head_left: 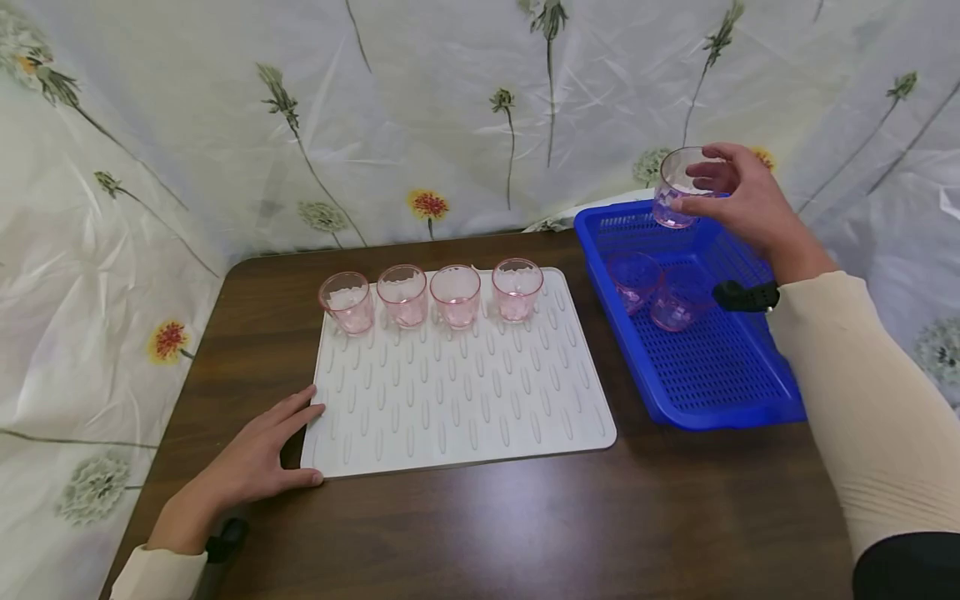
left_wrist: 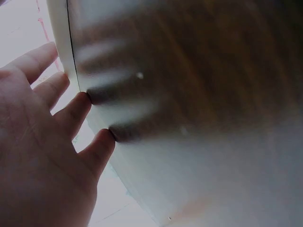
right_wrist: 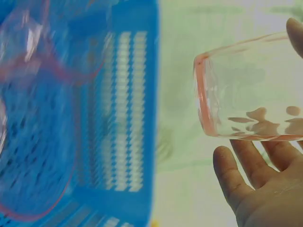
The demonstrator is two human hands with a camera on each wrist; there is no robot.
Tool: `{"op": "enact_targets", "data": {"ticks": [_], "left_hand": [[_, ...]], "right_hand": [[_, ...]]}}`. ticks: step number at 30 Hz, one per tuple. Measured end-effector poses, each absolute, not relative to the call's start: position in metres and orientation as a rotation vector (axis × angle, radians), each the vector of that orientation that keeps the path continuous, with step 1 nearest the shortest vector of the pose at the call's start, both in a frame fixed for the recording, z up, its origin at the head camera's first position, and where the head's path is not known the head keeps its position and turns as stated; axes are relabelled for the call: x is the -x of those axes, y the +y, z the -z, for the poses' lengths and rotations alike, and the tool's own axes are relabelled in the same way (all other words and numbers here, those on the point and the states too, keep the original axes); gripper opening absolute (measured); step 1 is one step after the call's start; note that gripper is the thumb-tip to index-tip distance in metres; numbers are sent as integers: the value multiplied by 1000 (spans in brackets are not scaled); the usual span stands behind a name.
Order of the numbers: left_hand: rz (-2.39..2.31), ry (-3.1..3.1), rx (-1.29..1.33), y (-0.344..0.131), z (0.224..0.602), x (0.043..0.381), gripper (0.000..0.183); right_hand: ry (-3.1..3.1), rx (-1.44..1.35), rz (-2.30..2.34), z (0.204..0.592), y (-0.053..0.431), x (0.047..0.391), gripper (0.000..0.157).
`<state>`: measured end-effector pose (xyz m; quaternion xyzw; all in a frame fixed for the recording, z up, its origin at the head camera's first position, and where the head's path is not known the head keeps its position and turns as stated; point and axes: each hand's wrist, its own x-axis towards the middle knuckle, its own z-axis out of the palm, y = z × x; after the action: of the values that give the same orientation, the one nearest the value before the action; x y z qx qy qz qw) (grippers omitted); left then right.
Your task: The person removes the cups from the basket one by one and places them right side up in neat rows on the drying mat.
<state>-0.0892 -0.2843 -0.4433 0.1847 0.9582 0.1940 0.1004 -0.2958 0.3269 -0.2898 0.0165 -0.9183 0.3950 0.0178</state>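
Observation:
My right hand (head_left: 750, 204) grips a clear pinkish drinking glass (head_left: 672, 200) between thumb and fingers, raised over the back of a blue plastic basket (head_left: 652, 408). In the right wrist view that glass (right_wrist: 241, 94) is tilted on its side, its pink rim towards the basket wall. Two more glasses (head_left: 633, 283) lie inside the basket. My left hand (head_left: 251, 458) rests spread at the left edge of a white drying mat (head_left: 465, 400), thumb by the near corner. Several pink glasses (head_left: 456, 300) stand upright in a row along the mat's back edge.
A dark wooden table (head_left: 525, 525) carries the mat and the basket, with a strip of bare wood between them. Flowered plastic sheeting (head_left: 420, 125) hangs close behind the table and at both sides.

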Motion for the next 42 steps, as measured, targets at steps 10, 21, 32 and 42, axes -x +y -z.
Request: {"op": "enact_targets", "data": {"ticks": [10, 21, 32, 42], "left_hand": [[-565, 2838, -559, -283, 444, 89, 92], [-571, 2827, -541, -283, 443, 89, 92], [-574, 2832, -559, -281, 444, 90, 92], [-566, 2840, -554, -283, 443, 89, 91]], "right_hand": [[-2795, -331, -1218, 264, 277, 270, 80], [-2772, -484, -1221, 265, 252, 258, 80], [-2770, -646, -1244, 274, 220, 235, 80], [-2741, -746, -1342, 279, 178, 214, 80]]}}
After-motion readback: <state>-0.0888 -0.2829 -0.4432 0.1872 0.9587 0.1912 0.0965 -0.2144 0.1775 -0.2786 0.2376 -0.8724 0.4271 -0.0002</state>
